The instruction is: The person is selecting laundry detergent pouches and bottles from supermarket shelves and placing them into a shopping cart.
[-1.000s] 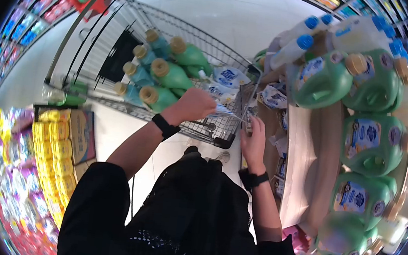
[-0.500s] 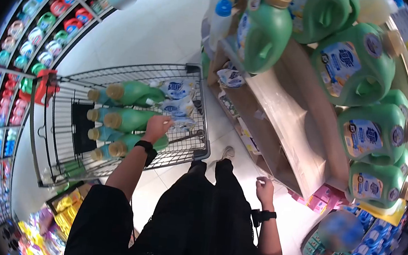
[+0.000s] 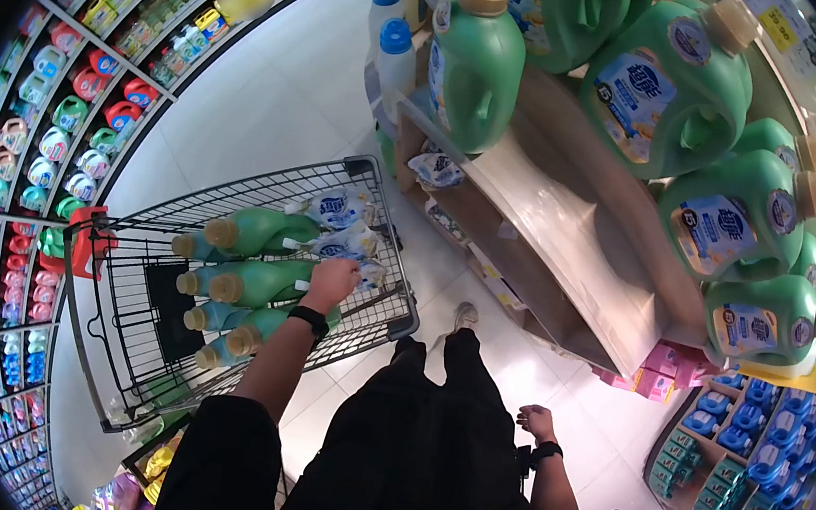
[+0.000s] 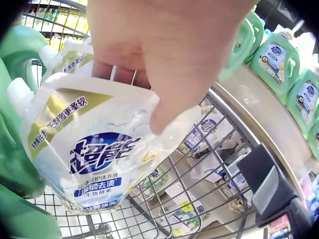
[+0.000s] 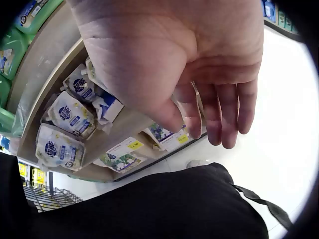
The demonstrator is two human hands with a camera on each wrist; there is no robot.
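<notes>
My left hand (image 3: 334, 282) is over the far end of the wire shopping cart (image 3: 406, 320). In the left wrist view, its thumb and fingers pinch the top edge of a white laundry detergent pouch (image 4: 99, 154) with a white cap. A second detergent pouch (image 4: 75, 59) stands right behind it. Green detergent bottles (image 3: 259, 281) with tan caps and blue-green bottles (image 3: 210, 316) lie beside the pouches in the cart. My right hand (image 3: 537, 423) hangs by my side, holding nothing, its fingers loosely bent in the right wrist view.
A wooden display shelf (image 3: 570, 243) stands ahead to the right, with large green detergent bottles (image 3: 667, 98) on top. More pouches (image 5: 72, 114) sit in its lower compartment. Tall shelves of bottles (image 3: 48, 144) line the left. Boxed blue goods (image 3: 746, 425) stand at right.
The view has swung right. My right hand has left the cart's end and dropped to my side. My left hand stays over the cart, now further forward among the pouches.
</notes>
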